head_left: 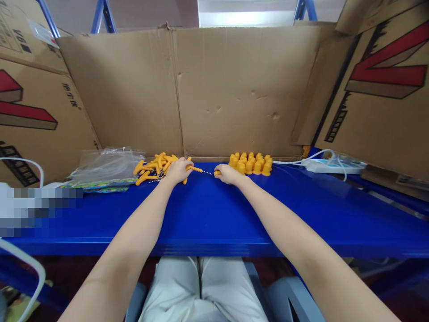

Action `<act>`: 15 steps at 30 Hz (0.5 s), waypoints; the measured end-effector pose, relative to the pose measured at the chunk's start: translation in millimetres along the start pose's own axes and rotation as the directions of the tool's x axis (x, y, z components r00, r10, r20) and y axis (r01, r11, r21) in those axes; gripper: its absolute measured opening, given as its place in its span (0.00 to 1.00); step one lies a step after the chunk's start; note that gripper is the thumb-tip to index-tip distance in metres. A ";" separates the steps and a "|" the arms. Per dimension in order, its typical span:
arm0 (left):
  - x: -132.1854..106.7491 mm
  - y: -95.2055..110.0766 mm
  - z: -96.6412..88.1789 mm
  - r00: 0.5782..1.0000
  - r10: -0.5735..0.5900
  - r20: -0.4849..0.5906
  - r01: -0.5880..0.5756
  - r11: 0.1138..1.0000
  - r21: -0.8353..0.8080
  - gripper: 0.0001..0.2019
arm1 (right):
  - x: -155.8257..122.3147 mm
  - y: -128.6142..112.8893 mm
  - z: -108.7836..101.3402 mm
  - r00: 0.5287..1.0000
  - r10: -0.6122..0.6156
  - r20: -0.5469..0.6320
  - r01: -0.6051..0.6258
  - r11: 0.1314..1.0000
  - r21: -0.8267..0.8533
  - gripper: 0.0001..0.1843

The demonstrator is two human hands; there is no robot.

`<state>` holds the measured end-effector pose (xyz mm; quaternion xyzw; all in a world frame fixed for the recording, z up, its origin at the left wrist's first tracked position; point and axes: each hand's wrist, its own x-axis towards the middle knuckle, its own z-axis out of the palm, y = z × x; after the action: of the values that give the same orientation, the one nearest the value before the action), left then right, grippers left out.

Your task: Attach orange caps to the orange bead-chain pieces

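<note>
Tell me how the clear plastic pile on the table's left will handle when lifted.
The clear plastic pile looks thin and see-through, so it is probably light and floppy. Its glossy sheen suggests the layers may slide over each other. With edges lying unevenly, it could well fan apart.

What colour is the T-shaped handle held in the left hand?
The T-shaped handle in the left hand is yellow-orange; the head view shows it best.
</note>
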<state>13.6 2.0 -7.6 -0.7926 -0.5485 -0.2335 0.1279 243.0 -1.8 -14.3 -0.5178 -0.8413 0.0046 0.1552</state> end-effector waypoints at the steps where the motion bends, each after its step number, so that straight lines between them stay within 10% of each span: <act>1: -0.1 0.8 -0.5 1.000 0.001 0.002 -0.001 1.000 0.000 0.13 | 0.0 -0.4 -0.2 1.000 -0.015 -0.013 0.015 1.000 0.020 0.15; 15: -2.0 23.4 -8.7 0.993 0.054 0.106 -0.052 0.998 -0.020 0.18 | 0.1 0.5 -0.9 0.982 -0.122 -0.141 0.144 0.977 0.158 0.13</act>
<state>32.8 -12.1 0.1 -0.8192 -0.5314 -0.1921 0.0979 243.7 -1.6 -13.6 -0.4446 -0.8587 0.0311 0.2531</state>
